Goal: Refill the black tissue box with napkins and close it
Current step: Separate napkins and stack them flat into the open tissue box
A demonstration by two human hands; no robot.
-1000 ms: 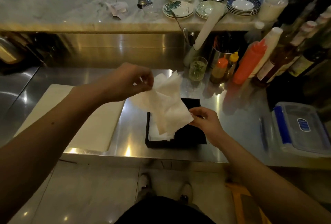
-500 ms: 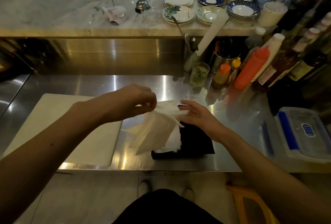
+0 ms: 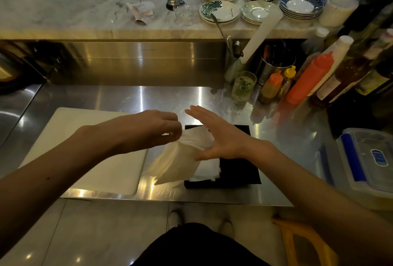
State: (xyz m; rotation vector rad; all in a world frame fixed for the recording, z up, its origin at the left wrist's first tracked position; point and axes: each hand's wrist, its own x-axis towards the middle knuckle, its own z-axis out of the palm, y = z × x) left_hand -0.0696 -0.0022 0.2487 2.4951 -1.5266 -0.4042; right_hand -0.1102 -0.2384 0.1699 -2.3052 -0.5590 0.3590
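The black tissue box (image 3: 238,173) lies open near the front edge of the steel counter, with white napkins (image 3: 207,170) showing inside its left part. My left hand (image 3: 153,129) pinches the top corner of a loose white napkin (image 3: 176,162) that hangs down over the box's left side. My right hand (image 3: 219,136) is above the box with fingers spread flat, its palm against the right side of that hanging napkin. The box's lid is not distinguishable.
A white cutting board (image 3: 95,155) lies left of the box. Sauce bottles (image 3: 308,78), a glass (image 3: 243,86) and a utensil holder stand at the back right. A clear lidded container (image 3: 370,159) sits at the right. Plates (image 3: 219,11) crowd the marble shelf behind.
The napkin was held up high and spread wide; now it hangs lower, folded narrower over the box. My right hand let go of its lower corner, rose, and opened flat against it.
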